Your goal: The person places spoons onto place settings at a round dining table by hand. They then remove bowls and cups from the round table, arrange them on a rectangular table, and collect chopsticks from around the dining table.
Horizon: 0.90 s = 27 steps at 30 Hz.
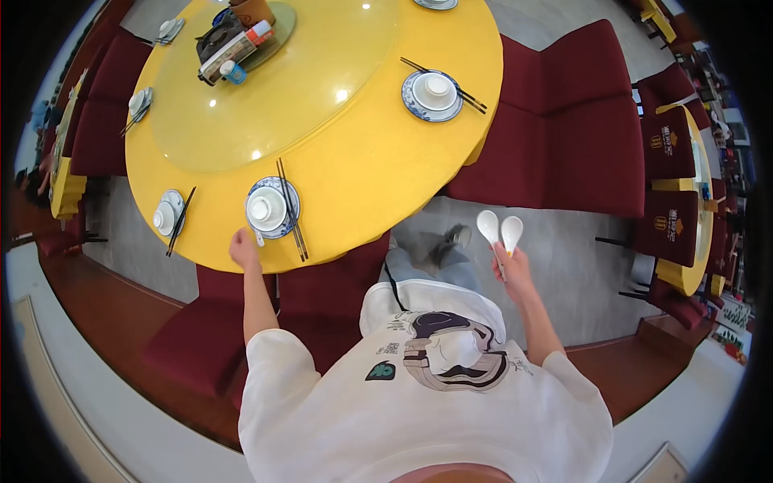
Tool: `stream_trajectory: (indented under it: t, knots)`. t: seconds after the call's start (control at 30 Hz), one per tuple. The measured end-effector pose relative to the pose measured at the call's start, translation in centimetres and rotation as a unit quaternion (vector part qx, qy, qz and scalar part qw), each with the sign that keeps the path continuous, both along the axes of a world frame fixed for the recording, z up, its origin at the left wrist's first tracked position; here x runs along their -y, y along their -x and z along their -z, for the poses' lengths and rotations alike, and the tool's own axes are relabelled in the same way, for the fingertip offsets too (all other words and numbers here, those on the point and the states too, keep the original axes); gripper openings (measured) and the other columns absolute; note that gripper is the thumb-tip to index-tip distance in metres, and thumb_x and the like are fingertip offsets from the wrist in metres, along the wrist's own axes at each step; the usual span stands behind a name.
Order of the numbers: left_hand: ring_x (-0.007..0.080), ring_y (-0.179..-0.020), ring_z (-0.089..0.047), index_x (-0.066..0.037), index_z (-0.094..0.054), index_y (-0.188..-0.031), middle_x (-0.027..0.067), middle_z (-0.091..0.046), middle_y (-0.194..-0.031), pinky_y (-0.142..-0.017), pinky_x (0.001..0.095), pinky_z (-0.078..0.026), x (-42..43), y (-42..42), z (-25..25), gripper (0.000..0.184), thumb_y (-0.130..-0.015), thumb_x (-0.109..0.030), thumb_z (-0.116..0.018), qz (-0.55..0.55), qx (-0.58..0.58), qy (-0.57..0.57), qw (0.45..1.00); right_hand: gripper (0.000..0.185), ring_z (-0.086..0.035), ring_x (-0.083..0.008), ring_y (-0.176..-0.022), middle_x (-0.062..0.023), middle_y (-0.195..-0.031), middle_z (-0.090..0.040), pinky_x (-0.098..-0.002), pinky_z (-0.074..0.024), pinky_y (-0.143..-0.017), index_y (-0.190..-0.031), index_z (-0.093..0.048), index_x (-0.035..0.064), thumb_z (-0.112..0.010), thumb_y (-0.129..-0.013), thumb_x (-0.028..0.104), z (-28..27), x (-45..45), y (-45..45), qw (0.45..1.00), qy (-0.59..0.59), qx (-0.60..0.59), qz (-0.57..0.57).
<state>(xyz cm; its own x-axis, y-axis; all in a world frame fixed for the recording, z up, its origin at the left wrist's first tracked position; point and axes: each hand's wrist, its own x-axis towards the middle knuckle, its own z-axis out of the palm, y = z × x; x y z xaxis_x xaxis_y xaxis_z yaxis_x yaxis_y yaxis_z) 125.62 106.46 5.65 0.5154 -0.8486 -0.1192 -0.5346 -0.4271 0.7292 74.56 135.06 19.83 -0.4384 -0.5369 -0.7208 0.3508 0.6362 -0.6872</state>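
Two white soup spoons (499, 232) are gripped by their handles in my right hand (513, 272), held out over the floor to the right of the table, bowls pointing away from me. My left hand (244, 249) is at the near edge of the table, its fingers curled in, and nothing shows in them. Just beside it is a place setting: a blue-and-white plate (287, 227) carrying a white bowl (266, 209) with a smaller cup in it. A white spoon handle (259, 238) sticks out toward my left hand. Black chopsticks (291, 211) lie across the plate's right side.
The round table has a yellow cloth (362, 185) and a glass turntable (266, 121) bearing a box (235, 52) and other items. Another setting (433, 92) stands to the right, more to the left. Dark red chairs (555, 121) surround the table; other tables stand farther off.
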Motion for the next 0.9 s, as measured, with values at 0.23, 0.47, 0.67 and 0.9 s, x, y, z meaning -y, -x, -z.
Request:
stream_trajectory:
  t: [0.23, 0.47, 0.67, 0.9]
  knots:
    - [0.0172, -0.089, -0.055, 0.003, -0.055, -0.108, 0.0091, -0.060, -0.098, -0.082, 0.0316, -0.044, -7.9, 19.3, -13.0, 0.032, -0.094, -0.026, -0.049, 0.103, -0.137, 0.093, 0.981, 0.027, -0.046, -0.0058, -0.050, -0.0005, -0.064, -0.056, -0.0209, -0.0329, -0.042, -0.097, -0.059, 0.0040, -0.052, -0.092, 0.030, 0.0, 7.2, 0.5, 0.990, 0.048, 0.070, -0.109]
    - [0.0077, -0.049, -0.048, -0.004, -0.054, -0.097, 0.0016, -0.054, -0.068, -0.043, 0.0221, -0.037, -12.8, 39.6, -11.8, 0.031, -0.096, -0.033, -0.043, 0.213, -0.460, -0.230, 0.831, 0.028, -0.053, -0.0095, -0.054, -0.0023, -0.062, -0.058, -0.0249, -0.0416, -0.049, -0.086, -0.061, 0.0021, -0.055, -0.090, 0.029, 1.4, 12.7, 2.9, 0.932, 0.192, 0.108, -0.287]
    - [0.0091, -0.051, -0.048, -0.005, -0.054, -0.088, 0.0013, -0.054, -0.070, -0.044, 0.0227, -0.038, -8.1, 45.4, -8.5, 0.027, -0.095, -0.030, -0.045, 0.044, -0.453, -0.191, 0.870, 0.030, -0.058, -0.0269, -0.060, -0.0164, -0.067, -0.060, -0.0377, -0.0461, -0.059, -0.087, -0.061, 0.0002, -0.060, -0.085, 0.030, 3.2, 13.5, 8.7, 0.893, 0.173, -0.215, -0.357]
    - [0.0110, -0.053, -0.052, -0.001, -0.056, -0.087, 0.0047, -0.056, -0.069, -0.046, 0.0238, -0.044, 2.5, 49.0, -2.5, 0.019, -0.091, -0.019, -0.055, 0.028, -0.358, -0.144, 0.922, 0.030, -0.041, -0.0085, -0.055, -0.0005, -0.065, -0.051, -0.0279, -0.0362, -0.049, -0.090, -0.057, 0.0016, -0.053, -0.091, 0.031, 5.3, 7.9, 19.2, 0.960, 0.144, -0.199, -0.137]
